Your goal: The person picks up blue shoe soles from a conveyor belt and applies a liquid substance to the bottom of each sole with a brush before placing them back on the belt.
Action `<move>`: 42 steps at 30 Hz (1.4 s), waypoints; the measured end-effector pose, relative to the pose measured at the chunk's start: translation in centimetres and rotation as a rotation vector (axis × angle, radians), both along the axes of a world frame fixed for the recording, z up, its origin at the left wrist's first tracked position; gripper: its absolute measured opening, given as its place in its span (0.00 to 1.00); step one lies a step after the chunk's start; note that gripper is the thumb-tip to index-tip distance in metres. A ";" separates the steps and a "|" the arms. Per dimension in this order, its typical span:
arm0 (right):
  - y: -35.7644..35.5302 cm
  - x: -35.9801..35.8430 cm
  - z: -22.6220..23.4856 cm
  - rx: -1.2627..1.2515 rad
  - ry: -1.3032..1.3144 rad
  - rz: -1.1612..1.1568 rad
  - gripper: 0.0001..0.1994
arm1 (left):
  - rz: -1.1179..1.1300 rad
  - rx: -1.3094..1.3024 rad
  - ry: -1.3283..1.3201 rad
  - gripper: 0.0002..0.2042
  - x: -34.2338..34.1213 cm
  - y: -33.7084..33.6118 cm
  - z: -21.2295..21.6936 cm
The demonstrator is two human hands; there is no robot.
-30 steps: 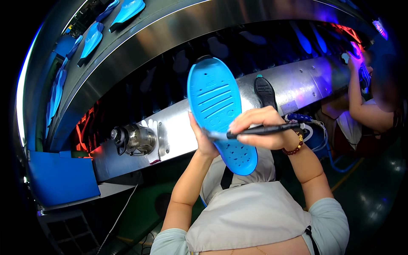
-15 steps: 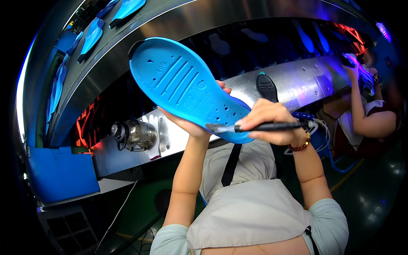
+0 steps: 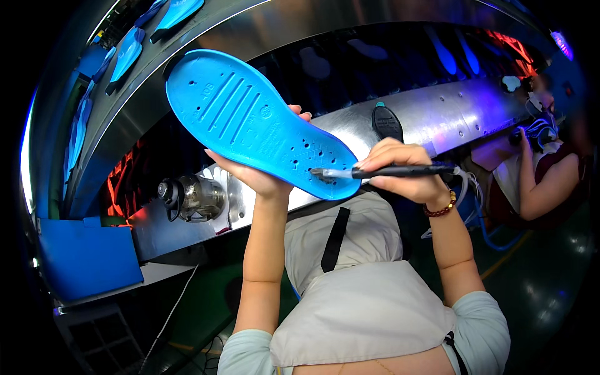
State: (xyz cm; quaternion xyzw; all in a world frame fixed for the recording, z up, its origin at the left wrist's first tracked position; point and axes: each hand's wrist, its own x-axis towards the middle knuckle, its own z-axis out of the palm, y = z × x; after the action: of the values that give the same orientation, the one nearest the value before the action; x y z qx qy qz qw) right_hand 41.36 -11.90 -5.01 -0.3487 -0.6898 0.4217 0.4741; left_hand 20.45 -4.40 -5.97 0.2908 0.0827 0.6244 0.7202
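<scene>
Here you are, mid-stroke: your left hand (image 3: 262, 178) is cupped under the blue shoe sole (image 3: 231, 112), thumb on one edge and fingertips over the other, holding it up at about eleven o'clock from your chest. Your right hand (image 3: 403, 169) is closed around the black-handled brush (image 3: 415, 170) at twelve, bristles apparently on the narrow heel end, among the little holes.

So how far along? The sole is up and tilted, and the brush is working the heel — that much shows. The grooved wide end, towards ten o'clock, has no bristles on it; whether it has been brushed, you can't tell from its even blue.

At twelve o'clock, beyond your right hand, a black shoe sole (image 3: 387, 123) lies untouched on the metal table (image 3: 450, 119). A black-topped container (image 3: 199, 199) stands at ten — and more blue soles (image 3: 127, 56) line the curved ledge (image 3: 237, 31) past it.
</scene>
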 end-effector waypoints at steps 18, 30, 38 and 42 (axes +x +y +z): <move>-1.1 -1.3 1.7 -0.175 0.212 0.248 0.11 | -0.394 -0.176 -0.081 0.32 -1.0 -2.7 -3.3; 0.1 0.9 3.3 -0.134 0.021 0.477 0.12 | -0.718 -0.263 0.349 0.31 -1.5 -2.0 0.4; 0.1 1.9 4.7 -0.091 -0.166 0.561 0.09 | -0.797 -0.311 0.633 0.34 -1.4 -1.8 2.2; 0.9 2.0 3.7 -0.008 -0.185 0.493 0.10 | -0.847 -0.258 0.702 0.35 -1.5 -1.7 2.2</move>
State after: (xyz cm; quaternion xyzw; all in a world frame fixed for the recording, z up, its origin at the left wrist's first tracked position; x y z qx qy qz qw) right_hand 43.35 -10.97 -1.32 -0.2090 -0.7927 0.4934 0.2907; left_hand 18.92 -6.11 -3.80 0.3983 0.2691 0.1314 0.8670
